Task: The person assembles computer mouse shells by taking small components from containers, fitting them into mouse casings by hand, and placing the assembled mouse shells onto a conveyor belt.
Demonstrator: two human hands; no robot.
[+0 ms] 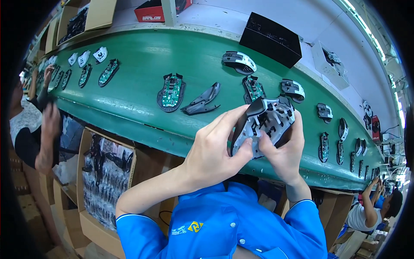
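Between my two hands is a computer mouse shell (pixel 269 123), its pale ribbed inside turned toward me and its dark outer edge around it. My left hand (pixel 222 142) grips its left side, thumb pressed on the inner face. On the other side my right hand (pixel 286 149) wraps the edge, with its thumb also inside. Just beyond the shell, partly covered by it, lies a mouse base with a green circuit board (pixel 253 87). Another mouse base with a board (pixel 171 93) rests further left, beside dark curved plastic side pieces (pixel 202 100).
The green conveyor belt (pixel 138 56) carries several mouse shells (pixel 238 61) and bases on both sides. A black box (pixel 270 39) stands on the far ledge. Below the belt's near edge, a carton (pixel 108 172) holds bagged dark parts. Co-workers sit at far left (pixel 34 125) and far right (pixel 366 211).
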